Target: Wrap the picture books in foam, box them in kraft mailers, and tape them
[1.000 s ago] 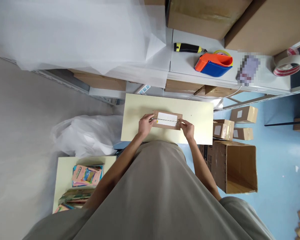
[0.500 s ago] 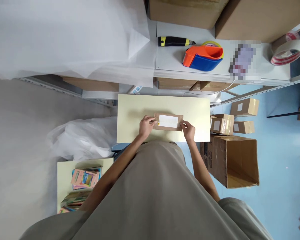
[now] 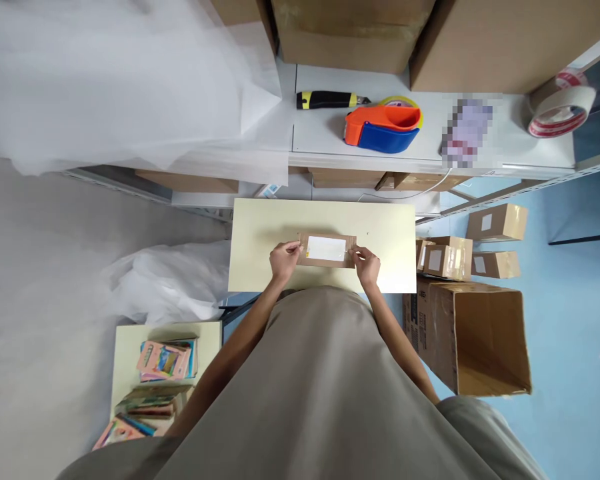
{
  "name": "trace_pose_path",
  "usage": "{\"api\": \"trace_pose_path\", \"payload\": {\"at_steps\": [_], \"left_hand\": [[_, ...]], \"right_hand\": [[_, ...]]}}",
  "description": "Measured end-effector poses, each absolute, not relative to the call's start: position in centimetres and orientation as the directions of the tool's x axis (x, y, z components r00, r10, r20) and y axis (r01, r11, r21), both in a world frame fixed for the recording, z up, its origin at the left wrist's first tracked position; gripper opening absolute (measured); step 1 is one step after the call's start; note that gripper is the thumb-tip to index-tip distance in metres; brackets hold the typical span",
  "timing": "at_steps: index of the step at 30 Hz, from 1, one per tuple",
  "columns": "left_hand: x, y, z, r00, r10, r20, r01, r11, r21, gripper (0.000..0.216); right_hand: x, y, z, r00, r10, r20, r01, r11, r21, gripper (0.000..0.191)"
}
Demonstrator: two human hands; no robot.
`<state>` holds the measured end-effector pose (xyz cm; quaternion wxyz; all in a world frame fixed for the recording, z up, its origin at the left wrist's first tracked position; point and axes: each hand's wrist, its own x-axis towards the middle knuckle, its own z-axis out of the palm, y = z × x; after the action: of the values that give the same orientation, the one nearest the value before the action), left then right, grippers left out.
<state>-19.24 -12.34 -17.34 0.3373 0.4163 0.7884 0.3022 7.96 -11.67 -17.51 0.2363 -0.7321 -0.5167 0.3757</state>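
Observation:
A small, flat cardboard box (image 3: 327, 263) lies on the pale yellow tabletop (image 3: 260, 220) just in front of my body. On its upper face is a white label (image 3: 326, 248), with a small yellow mark at the label's left end. My left hand (image 3: 285, 261) has its thumb and fingers pinched together at the box's left end. At the opposite end, my right hand (image 3: 366, 265) pinches the right edge in the same way. Something clear and shiny glints beside the right fingertips, too small to make out fully.
Behind the table, a shelf holds a black-yellow utility knife (image 3: 327, 100), an orange-blue tape dispenser (image 3: 383, 128), a blurred phone (image 3: 467, 133) and tape rolls (image 3: 563, 112). White wrapping sheet (image 3: 120, 80) drapes at left. A large open carton (image 3: 490, 340) stands right; books (image 3: 165, 360) lie lower left.
The whole view has shifted slightly, so the table and box appear a little lower and to the left. Both hands stay at the ends of the box, fingers still pinched.

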Motion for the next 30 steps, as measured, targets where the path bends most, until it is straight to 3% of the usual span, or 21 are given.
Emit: {"api": "trace_pose_path", "payload": {"at_steps": [7, 14, 30], "left_hand": [[-15.1, -12.6, -17.2, -0.488, 0.829, -0.274, 0.339, 0.469, 0.816, 0.016], [-11.9, -13.3, -17.8, -0.496, 0.831, -0.253, 0.373, 0.467, 0.802, 0.009], [-12.8, -13.4, -19.2, -0.470, 0.838, -0.277, 0.344, 0.463, 0.817, 0.012]], "right_hand": [[11.3, -10.7, -16.9, 0.154, 0.949, -0.276, 0.674, -0.305, -0.672, 0.020], [13.5, -10.7, -17.5, 0.134, 0.955, -0.264, 0.748, -0.272, -0.605, 0.020], [14.8, -10.9, -18.8, 0.064, 0.972, -0.228, 0.498, -0.229, -0.836, 0.038]]}}
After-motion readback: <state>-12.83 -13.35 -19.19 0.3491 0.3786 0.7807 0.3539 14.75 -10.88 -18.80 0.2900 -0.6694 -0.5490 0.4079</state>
